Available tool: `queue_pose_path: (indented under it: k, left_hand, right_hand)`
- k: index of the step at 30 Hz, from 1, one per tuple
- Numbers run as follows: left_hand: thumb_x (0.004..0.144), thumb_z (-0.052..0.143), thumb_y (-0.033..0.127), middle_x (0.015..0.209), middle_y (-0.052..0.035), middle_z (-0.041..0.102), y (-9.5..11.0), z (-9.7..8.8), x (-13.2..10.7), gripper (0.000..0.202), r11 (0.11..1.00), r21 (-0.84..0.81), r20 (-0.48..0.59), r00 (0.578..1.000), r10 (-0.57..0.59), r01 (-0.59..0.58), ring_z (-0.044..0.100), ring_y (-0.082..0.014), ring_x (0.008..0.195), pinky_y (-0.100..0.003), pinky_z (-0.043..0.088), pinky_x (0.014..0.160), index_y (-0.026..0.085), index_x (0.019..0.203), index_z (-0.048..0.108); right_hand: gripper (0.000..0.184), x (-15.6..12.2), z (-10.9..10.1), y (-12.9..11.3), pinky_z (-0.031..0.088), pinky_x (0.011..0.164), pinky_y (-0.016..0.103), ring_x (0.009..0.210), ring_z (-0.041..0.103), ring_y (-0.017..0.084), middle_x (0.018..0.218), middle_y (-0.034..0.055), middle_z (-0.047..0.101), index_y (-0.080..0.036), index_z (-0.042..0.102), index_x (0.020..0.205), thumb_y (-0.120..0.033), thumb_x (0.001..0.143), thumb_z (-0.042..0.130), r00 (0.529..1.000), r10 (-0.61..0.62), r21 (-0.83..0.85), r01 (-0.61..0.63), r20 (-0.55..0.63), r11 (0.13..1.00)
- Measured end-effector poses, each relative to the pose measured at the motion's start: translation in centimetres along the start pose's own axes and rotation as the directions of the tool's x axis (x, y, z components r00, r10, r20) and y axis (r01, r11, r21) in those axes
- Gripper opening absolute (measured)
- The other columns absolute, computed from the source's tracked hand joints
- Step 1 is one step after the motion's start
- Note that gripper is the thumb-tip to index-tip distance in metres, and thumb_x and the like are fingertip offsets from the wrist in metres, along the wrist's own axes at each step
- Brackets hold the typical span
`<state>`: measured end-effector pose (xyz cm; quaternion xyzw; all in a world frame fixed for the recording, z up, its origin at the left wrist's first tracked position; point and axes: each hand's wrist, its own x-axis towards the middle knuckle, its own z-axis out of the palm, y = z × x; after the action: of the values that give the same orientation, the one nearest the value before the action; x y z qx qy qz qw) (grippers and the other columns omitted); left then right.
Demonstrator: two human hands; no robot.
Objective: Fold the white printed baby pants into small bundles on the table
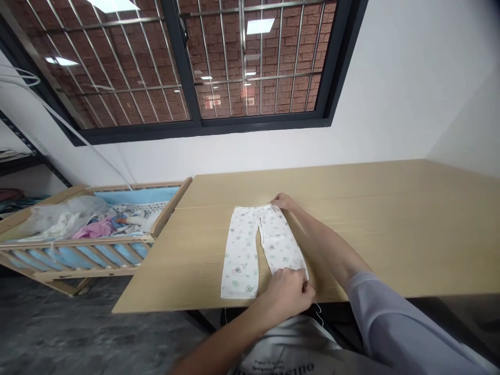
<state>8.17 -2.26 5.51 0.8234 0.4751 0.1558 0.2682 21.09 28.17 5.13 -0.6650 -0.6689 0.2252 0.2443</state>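
Baby leggings (244, 250) lie flat on the pale wood table (390, 234), waist far, cuffs near. L hand (285, 294) pinches the cuff of the leg on the view's right; R hand (283, 201) sits on the waistband above it. Hands well apart, on opposite ends of same leg, prob. to keep it straight & smooth. Wooden crib (167, 208) w/ clothes just beside table, left.

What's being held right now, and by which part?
The white patterned trousers: the left hand appears to pinch the cuff of one leg, and the right hand the waistband above that leg.
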Motion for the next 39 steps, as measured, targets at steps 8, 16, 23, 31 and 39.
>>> queue_pose_path:
  k: [8, 16, 23, 31, 39]
  left_hand:
    - [0.075, 0.068, 0.069, 0.069, -0.0086, 0.074, -1.9, -2.3, -5.8, 0.052, 0.471, -0.874, -0.096, 0.907, -0.409, 0.120, 0.067, -0.0160, 0.054, -0.026, 0.053, 0.053, 0.018, 0.071, 0.061]
    - [0.069, 0.068, 0.076, 0.063, -0.0089, 0.074, -6.8, -4.0, -11.8, 0.059, 0.464, -0.861, -0.163, 0.751, -0.640, 0.209, 0.067, -0.0170, 0.051, -0.024, 0.049, 0.047, 0.018, 0.064, 0.061]
    - [0.066, 0.068, 0.077, 0.062, -0.0075, 0.072, -10.1, -3.9, -13.2, 0.060, 0.502, -0.797, -0.184, 0.656, -0.732, 0.336, 0.063, -0.0162, 0.044, -0.023, 0.041, 0.040, 0.018, 0.066, 0.062]
    - [0.088, 0.053, 0.057, 0.060, -0.0073, 0.068, -10.6, -3.5, -14.0, 0.043, 0.765, -0.315, -0.400, 0.652, -0.644, 0.562, 0.067, -0.0236, 0.053, -0.030, 0.045, 0.052, 0.023, 0.062, 0.058]
    - [0.091, 0.054, 0.039, 0.118, -0.0154, 0.072, -7.2, -0.7, -14.2, 0.034, 0.908, 0.354, -0.596, 0.802, 0.033, 0.225, 0.066, -0.0326, 0.109, -0.045, 0.051, 0.093, 0.023, 0.119, 0.067]
  right_hand:
    - [0.010, 1.3, -0.2, -5.0, 0.043, 0.051, 0.022, 0.052, 0.056, 0.013, 0.055, 0.0045, 0.061, -0.010, 0.071, 0.077, -0.019, 0.074, 0.069, 0.995, -0.030, 0.105, 0.020, 0.091, 0.994]
    - [0.005, 1.3, 4.6, -12.8, 0.048, 0.053, 0.021, 0.050, 0.060, 0.014, 0.051, 0.0074, 0.063, -0.008, 0.071, 0.071, -0.012, 0.071, 0.069, 0.983, -0.093, 0.113, 0.075, 0.155, 0.991]
    - [0.004, -0.4, 10.2, -15.3, 0.051, 0.055, 0.024, 0.055, 0.064, 0.019, 0.051, 0.0092, 0.064, -0.007, 0.072, 0.073, -0.007, 0.070, 0.070, 0.980, -0.041, -0.018, 0.045, 0.197, 0.999]
    - [0.027, -3.2, 9.8, -15.3, 0.051, 0.070, 0.028, 0.082, 0.069, 0.024, 0.093, 0.0172, 0.073, -0.007, 0.065, 0.110, -0.022, 0.088, 0.062, 0.975, -0.166, -0.036, 0.173, 0.146, 0.984]
    - [0.059, -16.2, 7.1, -12.0, 0.039, 0.110, 0.041, 0.134, 0.051, 0.027, 0.150, 0.0158, 0.049, -0.018, 0.043, 0.148, -0.050, 0.100, 0.049, 0.509, -0.792, 0.201, 0.783, 0.337, 0.589]
